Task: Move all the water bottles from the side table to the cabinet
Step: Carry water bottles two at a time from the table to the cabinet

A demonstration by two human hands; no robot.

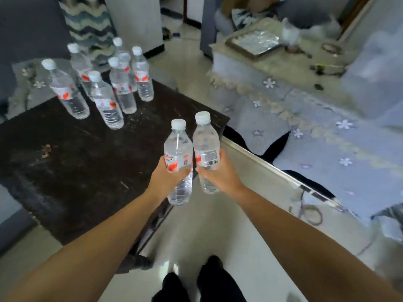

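Note:
My left hand (168, 177) grips a clear water bottle (178, 149) with a white cap and red-white label, held upright over the near right corner of the dark side table (72, 158). Close beside it, my right hand (216, 174) holds a second water bottle (206, 140), also upright, just past the table's edge and above the floor. Several more bottles (106, 101) of the same kind stand grouped at the table's far left. No cabinet is recognisable in this view.
A sofa (327, 131) with a grey flowered cover runs along the right. Behind it a cloth-covered table (283, 62) carries a framed tray and small items. A zigzag cushion (89, 25) leans behind the bottles. Pale floor (207, 232) lies between table and sofa.

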